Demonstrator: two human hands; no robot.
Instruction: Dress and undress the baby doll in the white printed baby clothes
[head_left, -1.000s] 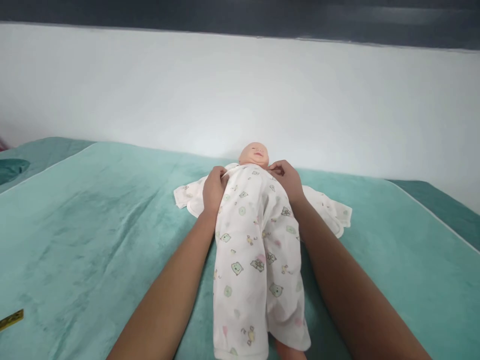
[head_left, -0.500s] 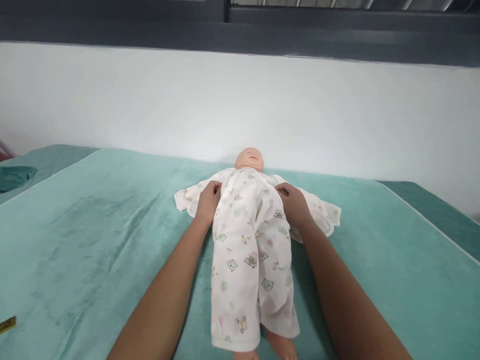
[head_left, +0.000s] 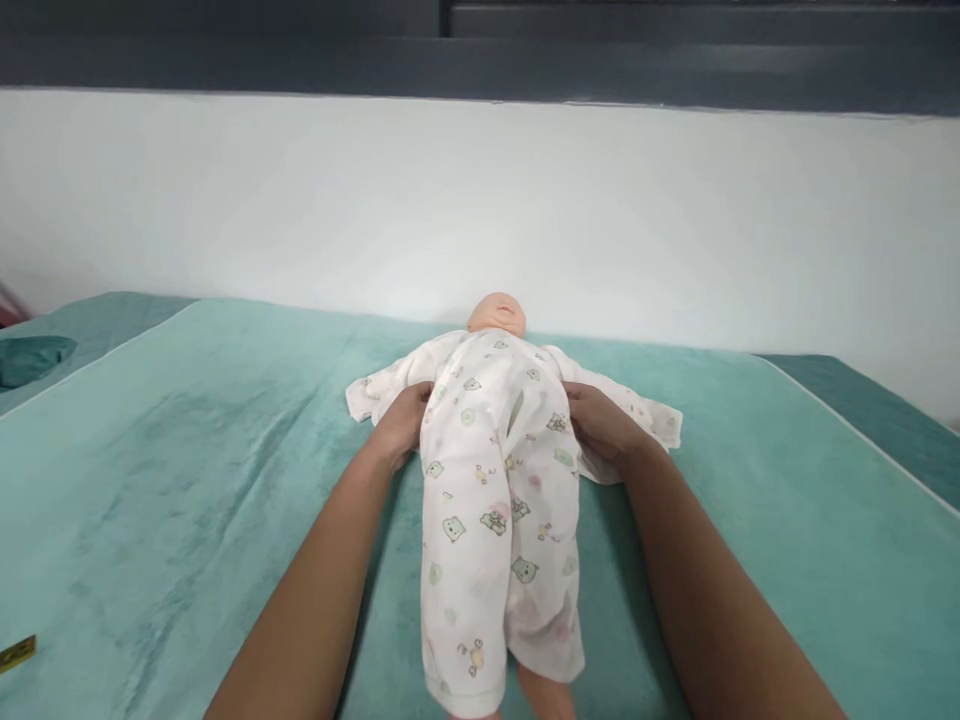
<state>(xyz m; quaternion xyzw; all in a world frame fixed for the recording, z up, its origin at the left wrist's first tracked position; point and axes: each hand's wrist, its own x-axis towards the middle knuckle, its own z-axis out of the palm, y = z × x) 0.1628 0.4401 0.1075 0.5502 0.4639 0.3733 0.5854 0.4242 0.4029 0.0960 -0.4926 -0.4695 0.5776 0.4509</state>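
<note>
A baby doll [head_left: 496, 312] lies on its back, head toward the wall, dressed in a white printed long-sleeved baby top [head_left: 397, 378] and matching baby pants [head_left: 465, 540]. The pants reach high over the trunk, and bare feet show below the cuffs. At the left edge of the pants, my left hand [head_left: 405, 418] is closed at the cloth by the waist. My right hand [head_left: 604, 420] does the same on the opposite side, over the top's lower flap. Fingertips of both hands are partly hidden under the cloth and the doll's sides.
A teal sheet [head_left: 187, 480] with a few creases covers the surface beneath the doll. Behind the doll's head rises a white wall [head_left: 300, 200], with a dark frame [head_left: 225, 60] above. A small yellow strip [head_left: 16, 654] lies at the lower left.
Both hands have slid slightly down and outward along the sides of the pants, with the fingers tucked further beneath. The pant legs have shifted slightly left.
</note>
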